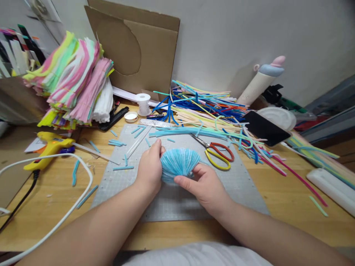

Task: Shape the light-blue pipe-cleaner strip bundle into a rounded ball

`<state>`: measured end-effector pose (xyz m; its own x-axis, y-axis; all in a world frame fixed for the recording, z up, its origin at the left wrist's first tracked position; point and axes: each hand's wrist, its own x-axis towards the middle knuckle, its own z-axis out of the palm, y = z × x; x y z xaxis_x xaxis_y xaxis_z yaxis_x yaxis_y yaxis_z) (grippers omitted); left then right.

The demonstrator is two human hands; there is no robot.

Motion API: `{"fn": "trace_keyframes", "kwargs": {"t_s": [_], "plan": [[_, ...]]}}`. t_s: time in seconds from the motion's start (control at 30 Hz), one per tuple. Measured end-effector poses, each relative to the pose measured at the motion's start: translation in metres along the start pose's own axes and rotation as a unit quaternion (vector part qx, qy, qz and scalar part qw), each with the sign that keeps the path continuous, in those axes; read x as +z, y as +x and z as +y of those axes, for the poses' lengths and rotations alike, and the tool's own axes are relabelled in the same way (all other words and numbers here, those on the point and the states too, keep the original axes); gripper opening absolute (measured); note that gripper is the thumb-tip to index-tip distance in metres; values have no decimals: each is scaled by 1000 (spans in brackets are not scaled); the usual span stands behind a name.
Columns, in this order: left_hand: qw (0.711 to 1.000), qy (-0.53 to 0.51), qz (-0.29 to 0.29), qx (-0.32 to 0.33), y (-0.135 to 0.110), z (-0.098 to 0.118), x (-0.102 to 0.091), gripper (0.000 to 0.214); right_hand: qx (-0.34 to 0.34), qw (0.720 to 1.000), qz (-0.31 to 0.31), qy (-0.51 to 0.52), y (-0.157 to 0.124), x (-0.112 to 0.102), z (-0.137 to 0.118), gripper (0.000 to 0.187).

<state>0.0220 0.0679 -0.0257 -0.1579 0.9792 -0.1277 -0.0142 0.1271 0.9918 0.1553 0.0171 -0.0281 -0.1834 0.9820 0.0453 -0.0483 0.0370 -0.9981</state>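
A light blue fan-shaped bundle of pipe cleaners (pixel 179 162) rests over the grey cutting mat (pixel 244 188) at the middle of the desk. My left hand (pixel 149 168) grips its left side with the fingers curled round it. From the lower right, my right hand (pixel 203 184) holds the bundle's bottom edge, thumb pressed against it. Red and yellow scissors (pixel 219 154) lie just beyond my right hand. Short cut blue pieces (pixel 116 142) are scattered over the mat's far left corner.
A big heap of coloured pipe cleaners (pixel 205 111) lies at the back, stacked fuzzy bundles (pixel 74 81) at the left. A yellow glue gun (pixel 50 147) with a white cable (pixel 83 173) sits left. A phone (pixel 264 127), a thread spool (pixel 143 103), cardboard (pixel 138 48) and a bottle (pixel 260 81) stand behind.
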Motion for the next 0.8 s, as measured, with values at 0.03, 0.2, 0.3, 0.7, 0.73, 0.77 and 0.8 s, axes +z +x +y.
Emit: {"fn": "trace_keyframes", "kwargs": {"t_s": [0.03, 0.2, 0.3, 0.7, 0.73, 0.77, 0.8], "plan": [[1000, 8, 4, -2, 0, -1, 0, 46, 0, 1000, -1, 3, 0, 1, 0, 22], [999, -16, 26, 15, -4, -5, 2, 45, 26, 999, 36, 20, 0, 6, 4, 27], [998, -51, 30, 14, -7, -7, 4, 44, 22, 999, 26, 35, 0, 8, 5, 28], [984, -167, 27, -64, -8, -3, 9, 27, 80, 988, 5, 132, 0, 3, 6, 26], [982, -174, 18, -76, -9, -1, 9, 26, 83, 988, 1, 134, 1, 2, 6, 26], [979, -180, 7, -91, -8, 0, 10, 24, 85, 987, -1, 135, 1, 2, 7, 26], [977, -186, -3, -104, -8, 2, 10, 23, 87, 987, -2, 136, 2, 1, 7, 25]]}}
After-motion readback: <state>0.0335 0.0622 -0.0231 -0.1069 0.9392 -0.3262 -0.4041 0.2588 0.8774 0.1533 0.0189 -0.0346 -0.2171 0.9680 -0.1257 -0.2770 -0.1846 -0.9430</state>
